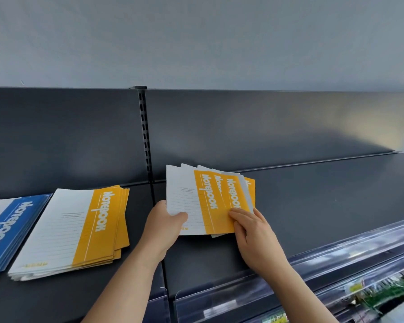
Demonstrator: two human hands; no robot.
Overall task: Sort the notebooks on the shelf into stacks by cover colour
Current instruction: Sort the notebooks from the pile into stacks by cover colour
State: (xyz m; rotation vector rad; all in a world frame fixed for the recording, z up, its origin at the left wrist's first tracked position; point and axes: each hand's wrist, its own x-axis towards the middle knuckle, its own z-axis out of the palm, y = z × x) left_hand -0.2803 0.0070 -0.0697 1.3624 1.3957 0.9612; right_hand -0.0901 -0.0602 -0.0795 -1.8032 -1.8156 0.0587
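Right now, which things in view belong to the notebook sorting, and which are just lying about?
Job: fanned orange-and-white paper notebooks, gripped by the left hand, with the right hand resting on top; flat orange-and-white notebook stack; blue-and-white notebook stack; dark grey metal shelf.
Lying about: clear plastic price rail; green packaged goods below.

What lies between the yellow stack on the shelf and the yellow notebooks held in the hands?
Head view: between the yellow stack and the held notebooks lies only bare shelf, with the slotted upright rising behind it.
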